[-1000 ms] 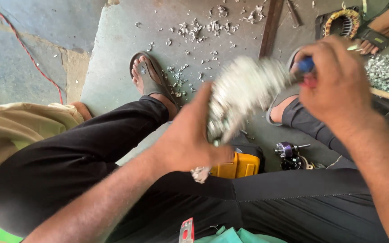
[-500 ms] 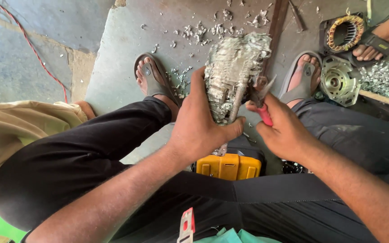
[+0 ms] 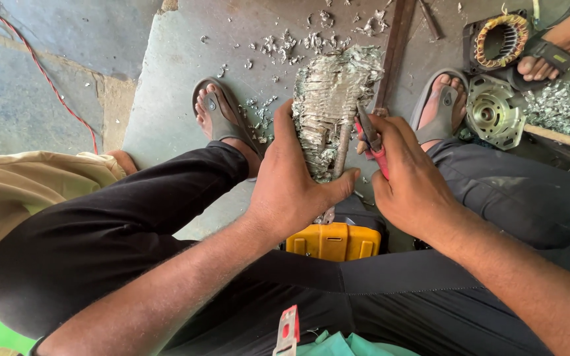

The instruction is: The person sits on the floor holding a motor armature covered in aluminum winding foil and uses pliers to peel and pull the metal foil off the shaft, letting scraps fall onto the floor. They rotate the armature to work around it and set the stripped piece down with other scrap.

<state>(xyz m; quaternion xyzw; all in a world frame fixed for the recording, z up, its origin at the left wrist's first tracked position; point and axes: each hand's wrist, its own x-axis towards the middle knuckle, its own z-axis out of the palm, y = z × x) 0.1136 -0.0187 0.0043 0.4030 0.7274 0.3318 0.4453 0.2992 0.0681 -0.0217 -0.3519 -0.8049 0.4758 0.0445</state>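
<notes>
Now pliers [image 3: 372, 142] against the bundle [image 3: 330, 105]

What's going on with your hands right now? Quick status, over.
Left hand grips silvery bundle. Right hand holds red pliers against it. Nothing in the way.

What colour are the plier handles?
Red, on the pliers in the right hand; head view.

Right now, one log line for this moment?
left hand: grips metal bundle | right hand: holds red pliers at bundle
</notes>
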